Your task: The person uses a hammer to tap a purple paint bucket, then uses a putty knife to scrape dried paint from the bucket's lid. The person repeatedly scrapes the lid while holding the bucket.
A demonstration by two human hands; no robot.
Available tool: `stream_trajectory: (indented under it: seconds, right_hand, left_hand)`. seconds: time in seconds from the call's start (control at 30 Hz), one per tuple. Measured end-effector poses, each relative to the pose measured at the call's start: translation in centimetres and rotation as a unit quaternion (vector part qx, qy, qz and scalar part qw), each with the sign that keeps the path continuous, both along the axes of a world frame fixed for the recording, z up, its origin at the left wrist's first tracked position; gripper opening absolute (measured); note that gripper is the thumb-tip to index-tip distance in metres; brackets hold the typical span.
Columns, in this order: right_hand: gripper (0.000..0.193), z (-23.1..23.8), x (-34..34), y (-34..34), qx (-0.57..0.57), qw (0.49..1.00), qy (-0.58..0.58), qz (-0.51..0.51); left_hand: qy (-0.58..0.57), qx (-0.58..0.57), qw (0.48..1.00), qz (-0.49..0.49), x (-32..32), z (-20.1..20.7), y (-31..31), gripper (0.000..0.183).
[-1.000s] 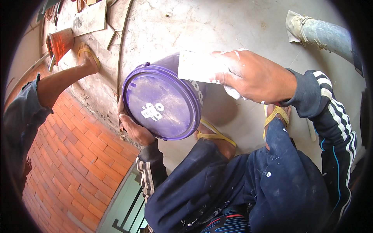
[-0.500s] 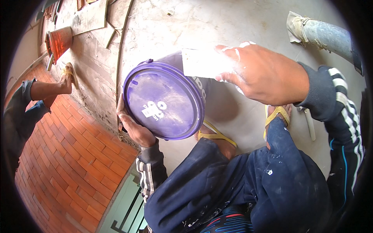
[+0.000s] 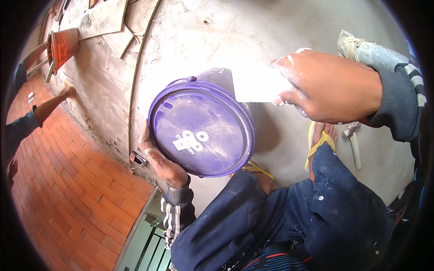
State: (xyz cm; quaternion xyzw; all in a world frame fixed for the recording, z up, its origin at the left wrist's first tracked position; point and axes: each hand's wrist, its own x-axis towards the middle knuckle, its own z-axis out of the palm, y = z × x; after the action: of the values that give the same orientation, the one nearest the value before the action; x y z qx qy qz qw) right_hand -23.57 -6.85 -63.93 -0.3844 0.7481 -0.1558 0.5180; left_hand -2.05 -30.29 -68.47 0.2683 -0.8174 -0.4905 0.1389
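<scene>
Just left of centre, a purple bucket (image 3: 199, 124) has most of its body hidden behind its round end and a glare-whitened rectangular blade (image 3: 257, 83), gripped by the right hand (image 3: 330, 86). The left hand (image 3: 165, 165) clasps the near-left edge, some fingers obscured. A hammer (image 3: 356, 151) lies right, an orange bucket (image 3: 64, 47) far left. The purple bucket's end faces near, long axis running far-right.
</scene>
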Motion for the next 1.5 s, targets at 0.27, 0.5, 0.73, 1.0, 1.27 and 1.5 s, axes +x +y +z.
stream_trajectory:
  seconds: [0.27,0.5,0.73,1.0,1.27,1.5]
  right_hand:
    - [0.029,-0.6,-1.1,-0.3,0.016,0.999,-0.048,-0.012]
    - [0.024,-3.5,-1.0,0.4,-0.052,0.99,-0.116,-0.063]
    - [0.02,-8.5,-0.1,1.3,-0.04,0.917,-0.364,-0.159]
    - [0.036,-8.3,0.9,2.4,-0.178,0.944,-0.23,-0.153]
    - [0.033,-5.0,0.9,3.2,-0.286,0.953,0.059,-0.085]
    - [0.022,-4.4,-0.4,1.9,-0.327,0.941,0.072,-0.043]
  left_hand:
    - [-0.006,0.018,1.0,0.009,0.0,0.0,0.1,0.07]
    - [-0.012,0.017,1.0,0.011,-0.1,0.3,0.1,0.068]
    - [-0.01,0.032,0.999,0.019,-0.1,0.1,0.5,0.068]
    - [-0.033,-0.026,0.999,0.018,0.4,-0.3,0.2,0.066]
    - [-0.005,0.033,0.999,0.043,0.3,-0.6,0.2,0.067]
    - [-0.015,0.022,0.999,0.039,0.4,-0.3,0.0,0.067]
